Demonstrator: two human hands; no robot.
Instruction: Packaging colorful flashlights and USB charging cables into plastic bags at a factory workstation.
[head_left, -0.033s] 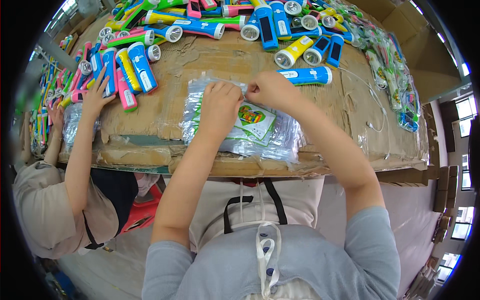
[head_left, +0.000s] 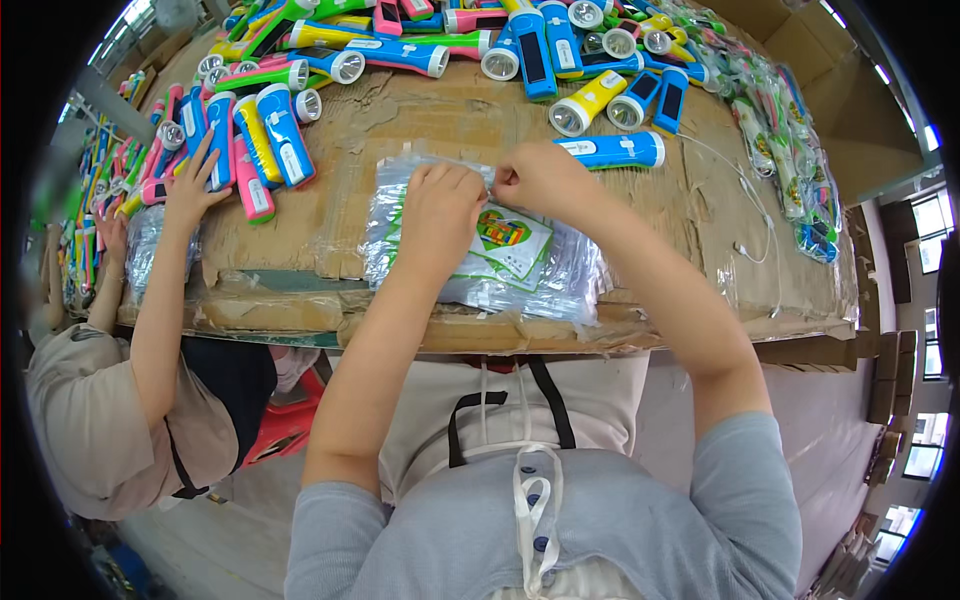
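The left hand is curled, its bent fingers lowered over a stack of clear printed plastic bags, which is laid flat near the front edge of the cardboard-covered table. Beside it, the right hand is mostly closed; whether plastic is gripped by either cannot be told.

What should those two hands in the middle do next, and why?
Maybe pull the top plastic bag open. The left hand and right hand curl close together near its upper end, and a blue flashlight lies just beyond the right hand. I can't tell whether the bag is already open.
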